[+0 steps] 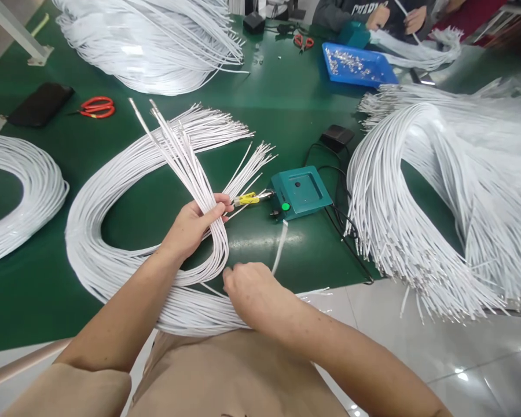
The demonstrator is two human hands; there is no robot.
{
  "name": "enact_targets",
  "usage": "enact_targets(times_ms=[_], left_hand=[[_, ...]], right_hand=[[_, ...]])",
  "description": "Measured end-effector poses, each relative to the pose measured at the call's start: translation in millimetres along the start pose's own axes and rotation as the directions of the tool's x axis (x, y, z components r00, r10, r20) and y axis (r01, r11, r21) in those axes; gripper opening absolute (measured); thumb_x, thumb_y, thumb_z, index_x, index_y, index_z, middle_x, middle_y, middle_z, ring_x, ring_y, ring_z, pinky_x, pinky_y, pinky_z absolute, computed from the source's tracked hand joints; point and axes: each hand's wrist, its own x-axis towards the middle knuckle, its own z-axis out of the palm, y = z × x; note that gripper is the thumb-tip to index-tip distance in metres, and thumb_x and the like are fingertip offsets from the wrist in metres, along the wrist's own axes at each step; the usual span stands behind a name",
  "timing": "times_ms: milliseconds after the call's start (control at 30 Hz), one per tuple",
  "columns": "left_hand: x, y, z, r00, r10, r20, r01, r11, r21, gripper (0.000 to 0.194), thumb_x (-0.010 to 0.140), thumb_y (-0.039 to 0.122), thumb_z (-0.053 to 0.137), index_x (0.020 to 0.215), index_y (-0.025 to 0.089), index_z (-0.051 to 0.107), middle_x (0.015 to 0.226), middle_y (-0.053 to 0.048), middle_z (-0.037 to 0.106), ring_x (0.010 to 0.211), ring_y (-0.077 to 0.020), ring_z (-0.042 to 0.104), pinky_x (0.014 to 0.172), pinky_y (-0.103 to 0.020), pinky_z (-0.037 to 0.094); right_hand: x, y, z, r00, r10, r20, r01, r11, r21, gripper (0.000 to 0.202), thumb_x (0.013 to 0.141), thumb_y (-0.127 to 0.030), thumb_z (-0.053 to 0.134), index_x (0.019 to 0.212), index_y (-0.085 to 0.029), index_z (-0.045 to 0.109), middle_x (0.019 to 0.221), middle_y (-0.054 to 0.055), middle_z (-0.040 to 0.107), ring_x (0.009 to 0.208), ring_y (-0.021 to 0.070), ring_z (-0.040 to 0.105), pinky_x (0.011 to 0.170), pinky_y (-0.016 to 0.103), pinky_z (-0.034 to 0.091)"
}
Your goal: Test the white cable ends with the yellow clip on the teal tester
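Cables [195, 174] run through the left grip [196, 222], grasped near their bend; right grip [252, 289], I cannot tell.

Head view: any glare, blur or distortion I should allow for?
Head view: bright glints on the floor tiles; white reflection on the top wire coil; far-right wire pile looks soft; edges seem wide-angle stretched; held wires by the left hand look fairly crisp.

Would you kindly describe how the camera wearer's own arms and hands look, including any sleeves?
The left hand and right hand are ungloved and bare at the wrist. On the left arm, a beige sleeve ends near the elbow; the right forearm is bare, and any sleeve there is out of view.
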Motion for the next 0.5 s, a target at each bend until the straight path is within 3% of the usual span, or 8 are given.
enact_targets(times_ms=[67, 133, 167, 233, 300, 400, 500], left_hand=[[0, -2, -2.4, 0.999, -0.038, -0.001, 0.038, 0.999, 0.034, 0.033, 0.074, 0.039, 0.075, 0.1, 0.018, 0.073, 0.085, -0.003, 0.069, 0.08, -0.0126, 0.062, 0.073, -0.022, 0.049], [-1, -4, -4.3, 1.0, -0.029, 0.006, 0.028, 0.996, 0.079, 0.037, 0.072, 0.04, 0.076, 0.102, 0.018, 0.073, 0.08, -0.002, 0.069, 0.076, -0.0133, 0.061, 0.073, -0.023, 0.048], [-1, -4, -4.7, 1.0, -0.01, 0.007, 0.009, 0.995, 0.103, 0.039, 0.071, 0.041, 0.077, 0.102, 0.018, 0.074, 0.081, -0.003, 0.07, 0.077, -0.0151, 0.062, 0.074, -0.025, 0.048], [-3, -4, -4.8, 1.0, 0.022, 0.007, -0.023, 0.985, 0.17, 0.042, 0.065, 0.041, 0.081, 0.1, 0.017, 0.075, 0.086, -0.004, 0.073, 0.083, -0.0197, 0.064, 0.078, -0.029, 0.048], [-4, -2, -4.3, 1.0, 0.022, 0.004, -0.022, 0.968, 0.25, 0.044, 0.061, 0.04, 0.084, 0.095, 0.015, 0.075, 0.088, -0.005, 0.074, 0.084, -0.0223, 0.065, 0.078, -0.031, 0.048], [-4, 2, -4.0, 1.0, 0.004, -0.014, 0.0, 0.966, 0.259, 0.04, 0.06, 0.041, 0.084, 0.088, 0.014, 0.074, 0.083, -0.005, 0.073, 0.079, -0.0206, 0.064, 0.078, -0.03, 0.048], [-1, 4, -3.8, 1.0, -0.004, -0.005, 0.004, 0.997, 0.079, 0.032, 0.068, 0.043, 0.079, 0.082, 0.015, 0.07, 0.076, -0.003, 0.07, 0.075, -0.0163, 0.063, 0.078, -0.029, 0.049]], right_hand=[[2, 8, -9, 1.0, 0.028, 0.003, -0.028, 0.998, 0.048, 0.015, 0.085, -0.023, 0.055, 0.08, -0.02, 0.069, 0.063, 0.008, 0.068, 0.053, 0.0216, 0.061, 0.045, 0.032, 0.036], [10, 19, -24, 0.977, 0.167, -0.13, -0.146, 0.976, 0.161, 0.028, 0.093, -0.029, 0.044, 0.078, -0.02, 0.067, 0.067, 0.008, 0.07, 0.058, 0.0223, 0.064, 0.049, 0.031, 0.038], [15, 25, -32, 0.926, 0.301, -0.23, -0.242, 0.937, 0.25, 0.032, 0.095, -0.032, 0.039, 0.082, -0.02, 0.066, 0.074, 0.009, 0.072, 0.063, 0.0223, 0.066, 0.053, 0.031, 0.039], [27, 37, -45, 0.804, 0.447, -0.392, -0.279, 0.866, 0.414, 0.027, 0.096, -0.035, 0.039, 0.092, -0.022, 0.063, 0.086, 0.007, 0.072, 0.074, 0.0212, 0.067, 0.06, 0.03, 0.042], [37, 45, -53, 0.753, 0.492, -0.436, -0.257, 0.831, 0.493, 0.019, 0.093, -0.036, 0.047, 0.094, -0.023, 0.06, 0.083, 0.004, 0.07, 0.075, 0.0201, 0.065, 0.062, 0.028, 0.041], [43, 53, -50, 0.771, 0.485, -0.413, -0.189, 0.792, 0.58, 0.016, 0.089, -0.034, 0.052, 0.082, -0.022, 0.059, 0.072, 0.001, 0.066, 0.068, 0.0171, 0.06, 0.061, 0.026, 0.039], [43, 57, -40, 0.782, 0.508, -0.36, -0.122, 0.691, 0.712, 0.024, 0.088, -0.037, 0.054, 0.071, -0.02, 0.057, 0.068, 0.0, 0.064, 0.062, 0.0135, 0.056, 0.06, 0.024, 0.039]])
